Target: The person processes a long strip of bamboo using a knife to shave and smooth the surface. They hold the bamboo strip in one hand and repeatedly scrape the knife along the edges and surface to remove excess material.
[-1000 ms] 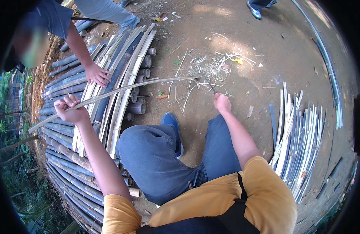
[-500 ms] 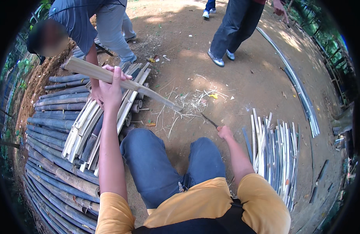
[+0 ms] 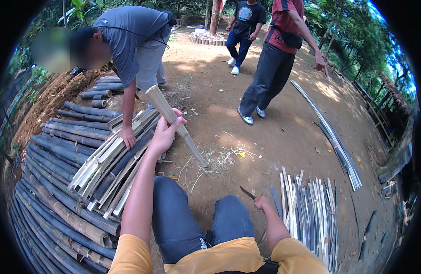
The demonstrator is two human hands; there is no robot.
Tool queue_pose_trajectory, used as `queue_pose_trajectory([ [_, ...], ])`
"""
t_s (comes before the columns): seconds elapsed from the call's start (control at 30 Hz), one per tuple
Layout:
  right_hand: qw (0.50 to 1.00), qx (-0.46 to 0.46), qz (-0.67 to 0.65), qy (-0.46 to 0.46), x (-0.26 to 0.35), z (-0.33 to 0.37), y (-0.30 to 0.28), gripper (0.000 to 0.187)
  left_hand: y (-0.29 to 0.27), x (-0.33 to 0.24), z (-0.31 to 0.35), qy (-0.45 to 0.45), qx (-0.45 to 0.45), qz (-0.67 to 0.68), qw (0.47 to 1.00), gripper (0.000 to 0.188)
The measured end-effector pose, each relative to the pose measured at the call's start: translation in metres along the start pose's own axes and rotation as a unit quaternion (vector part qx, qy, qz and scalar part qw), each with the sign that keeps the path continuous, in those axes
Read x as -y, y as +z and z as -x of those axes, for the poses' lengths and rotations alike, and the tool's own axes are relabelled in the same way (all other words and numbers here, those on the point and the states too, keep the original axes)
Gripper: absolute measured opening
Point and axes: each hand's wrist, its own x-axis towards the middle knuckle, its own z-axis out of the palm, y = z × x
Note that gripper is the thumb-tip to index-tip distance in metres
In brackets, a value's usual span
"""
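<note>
My left hand (image 3: 166, 132) is closed around a split bamboo strip (image 3: 162, 103), held tilted with its lower end down by a heap of pale shavings (image 3: 217, 160) on the ground. In my right hand (image 3: 262, 203), beside my right knee, is a knife (image 3: 247, 192) with a dark blade pointing forward and left. The blade is apart from the bamboo. On my left lies a stack of split bamboo strips (image 3: 111, 160), where a co-worker's hand (image 3: 127, 137) rests.
Dark bamboo poles (image 3: 60, 182) are piled under and beyond the stack on the left. Thin bamboo slats (image 3: 311, 214) lie to my right, long strips (image 3: 331, 137) farther out. A bending co-worker (image 3: 133, 32) is at the left; two more people (image 3: 276, 59) stand ahead.
My view has lifted, showing more of the people ahead. The bamboo strip in my left hand has swung steeper. The co-worker at the left now has a hand on the stack's top.
</note>
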Motion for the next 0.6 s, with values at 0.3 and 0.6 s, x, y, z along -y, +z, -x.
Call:
queue_pose_trajectory([
  [0.3, 0.978, 0.103, 0.173, -0.055, -0.039, -0.083, 0.043, 0.044, 0.020, -0.015, 0.011, 0.032, -0.006, -0.047, 0.998, 0.016],
  [0.6, 0.977, 0.104, 0.179, -0.050, -0.019, -0.055, 0.044, 0.047, 0.037, -0.050, 0.003, 0.075, -0.020, -0.106, 0.991, 0.013],
])
